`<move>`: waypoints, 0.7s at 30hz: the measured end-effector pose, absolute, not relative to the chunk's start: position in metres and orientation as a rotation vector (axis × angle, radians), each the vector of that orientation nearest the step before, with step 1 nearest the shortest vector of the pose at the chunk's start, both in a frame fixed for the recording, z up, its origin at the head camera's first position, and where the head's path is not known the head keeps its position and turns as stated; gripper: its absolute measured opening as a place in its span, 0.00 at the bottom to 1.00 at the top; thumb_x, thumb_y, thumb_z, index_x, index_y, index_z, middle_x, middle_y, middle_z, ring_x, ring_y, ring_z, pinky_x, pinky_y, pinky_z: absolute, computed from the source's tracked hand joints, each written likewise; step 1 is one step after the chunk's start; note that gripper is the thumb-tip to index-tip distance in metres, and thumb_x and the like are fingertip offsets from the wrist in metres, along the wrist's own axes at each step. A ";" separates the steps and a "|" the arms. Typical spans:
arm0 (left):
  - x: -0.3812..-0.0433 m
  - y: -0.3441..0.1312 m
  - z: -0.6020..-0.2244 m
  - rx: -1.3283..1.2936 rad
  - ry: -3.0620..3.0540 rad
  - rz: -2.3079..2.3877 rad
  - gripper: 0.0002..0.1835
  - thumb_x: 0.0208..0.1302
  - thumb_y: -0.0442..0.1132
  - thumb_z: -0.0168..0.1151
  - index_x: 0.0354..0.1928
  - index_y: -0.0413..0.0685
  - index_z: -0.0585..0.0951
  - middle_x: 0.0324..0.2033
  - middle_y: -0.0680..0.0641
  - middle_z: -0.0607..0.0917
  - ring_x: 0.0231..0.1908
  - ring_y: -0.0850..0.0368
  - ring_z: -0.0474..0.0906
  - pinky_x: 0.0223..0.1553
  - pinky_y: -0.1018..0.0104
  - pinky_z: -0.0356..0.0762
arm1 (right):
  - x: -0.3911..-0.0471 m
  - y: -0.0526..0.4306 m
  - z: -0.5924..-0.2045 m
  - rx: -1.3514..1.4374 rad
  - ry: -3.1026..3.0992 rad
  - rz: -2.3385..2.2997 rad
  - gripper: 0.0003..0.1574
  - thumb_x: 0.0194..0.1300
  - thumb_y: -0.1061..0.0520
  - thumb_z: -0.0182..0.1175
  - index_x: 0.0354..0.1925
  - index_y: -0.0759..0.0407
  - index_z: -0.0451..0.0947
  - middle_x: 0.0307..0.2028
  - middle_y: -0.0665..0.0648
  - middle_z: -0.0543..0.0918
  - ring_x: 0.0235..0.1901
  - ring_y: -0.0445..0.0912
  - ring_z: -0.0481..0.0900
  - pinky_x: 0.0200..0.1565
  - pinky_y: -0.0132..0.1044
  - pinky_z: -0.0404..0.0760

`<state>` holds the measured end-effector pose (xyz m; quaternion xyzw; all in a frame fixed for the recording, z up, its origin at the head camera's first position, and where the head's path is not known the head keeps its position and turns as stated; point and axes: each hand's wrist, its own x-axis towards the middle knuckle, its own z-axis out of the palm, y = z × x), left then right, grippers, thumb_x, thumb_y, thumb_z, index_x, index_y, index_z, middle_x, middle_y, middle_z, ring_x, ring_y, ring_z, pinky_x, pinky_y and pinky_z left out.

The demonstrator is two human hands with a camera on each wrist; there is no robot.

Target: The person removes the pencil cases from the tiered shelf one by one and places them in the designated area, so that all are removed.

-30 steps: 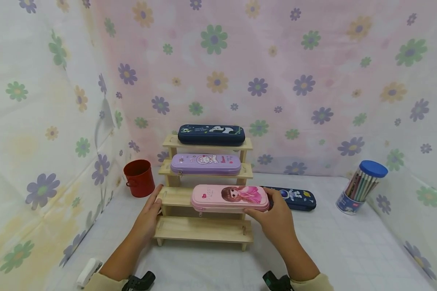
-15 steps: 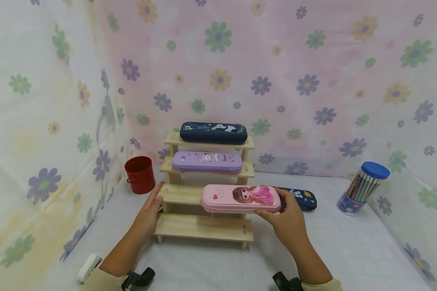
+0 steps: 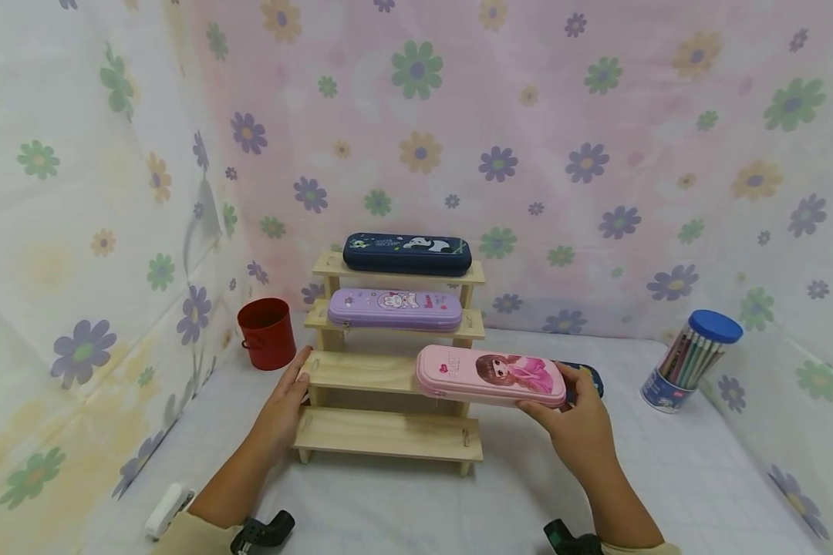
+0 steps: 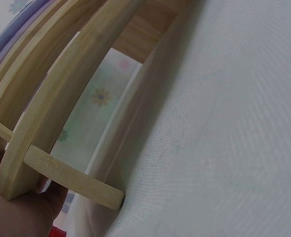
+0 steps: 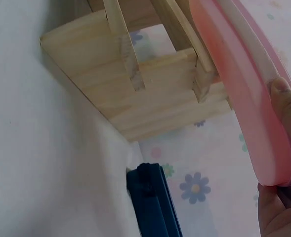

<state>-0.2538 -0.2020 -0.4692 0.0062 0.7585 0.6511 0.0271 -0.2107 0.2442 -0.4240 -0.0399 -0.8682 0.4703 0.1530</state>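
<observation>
My right hand (image 3: pixel 581 432) pinches the right end of a pink pencil case (image 3: pixel 489 375) with a doll-like girl printed on its lid. The case is held in the air, its left end in front of the third tier of a stepped wooden shelf (image 3: pixel 389 435). In the right wrist view, my thumb (image 5: pixel 285 101) presses the zip side of the case. On the left, my left hand (image 3: pixel 282 405) grips the end of that same tier, with fingers (image 4: pixel 56 195) under the plank in the left wrist view. A purple pencil case (image 3: pixel 394 309) and a dark blue panda pencil case (image 3: pixel 407 254) lie on the upper tiers.
Behind my right hand, another dark blue pencil case (image 3: pixel 592 376) lies on the white cloth, mostly hidden. A red bucket (image 3: pixel 267 334) stands left of the shelf. At the far right is a blue-lidded tub of pencils (image 3: pixel 687 362). A white object (image 3: pixel 170 510) lies at lower left.
My right hand has carried the pink pencil case to the right, off part of the third tier, so it now covers more of the dark blue case behind. My left hand stays at the shelf.
</observation>
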 end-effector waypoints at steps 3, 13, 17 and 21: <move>-0.254 -0.202 -0.469 0.021 2.340 2.013 0.29 0.86 0.52 0.36 0.82 0.83 0.50 0.84 0.57 0.45 0.84 0.47 0.38 0.81 0.34 0.35 | -0.210 0.253 -0.425 -0.126 -2.488 1.328 0.62 0.58 0.35 0.77 0.78 0.58 0.59 0.67 0.61 0.73 0.66 0.54 0.73 0.66 0.43 0.75; -0.255 -0.200 -0.469 0.014 2.337 2.004 0.29 0.86 0.52 0.35 0.82 0.84 0.50 0.85 0.57 0.45 0.84 0.46 0.38 0.81 0.34 0.36 | -0.207 0.285 -0.427 -0.210 -2.480 1.369 0.66 0.59 0.37 0.77 0.80 0.60 0.54 0.74 0.64 0.67 0.74 0.60 0.66 0.67 0.52 0.68; -0.253 -0.200 -0.468 0.007 2.344 1.996 0.29 0.86 0.51 0.36 0.82 0.83 0.50 0.85 0.56 0.44 0.84 0.45 0.38 0.81 0.34 0.37 | -0.205 0.297 -0.429 -0.230 -2.496 1.357 0.68 0.59 0.36 0.77 0.81 0.60 0.52 0.75 0.65 0.66 0.75 0.61 0.65 0.68 0.53 0.67; -0.252 -0.200 -0.466 -0.024 2.349 1.975 0.29 0.86 0.53 0.35 0.82 0.85 0.49 0.85 0.56 0.43 0.84 0.45 0.37 0.80 0.33 0.37 | -0.203 0.309 -0.432 -0.268 -2.523 1.330 0.70 0.58 0.34 0.76 0.82 0.60 0.51 0.76 0.65 0.65 0.76 0.62 0.64 0.66 0.53 0.69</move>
